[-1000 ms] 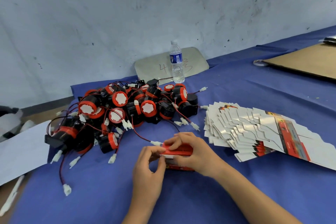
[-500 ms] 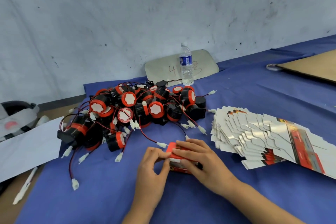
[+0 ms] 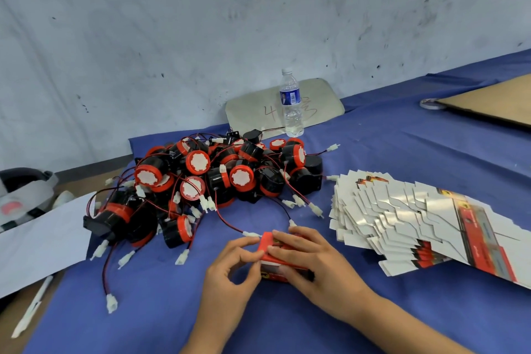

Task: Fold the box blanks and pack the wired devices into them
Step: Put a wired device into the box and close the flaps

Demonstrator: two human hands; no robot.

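Observation:
A small red folded box (image 3: 271, 269) lies on the blue cloth near the front centre. My right hand (image 3: 313, 263) lies over its top and right side, fingers curled round it. My left hand (image 3: 232, 264) pinches the box's left end flap between thumb and fingertips. Behind them sits a heap of black-and-red wired devices (image 3: 207, 181) with white connectors on red-black leads. A fanned stack of flat box blanks (image 3: 402, 215), white with red print, lies to the right.
A water bottle (image 3: 291, 103) stands at the back in front of a grey plate (image 3: 321, 103) leaning on the wall. A brown cardboard sheet (image 3: 494, 100) and a tape roll (image 3: 431, 103) lie far right. White paper (image 3: 37, 241) and a pen (image 3: 31, 307) lie left.
The view has shifted, so everything sits further right and lower in the frame. Both hands stay on the red box, and the left fingers now pinch its left end flap.

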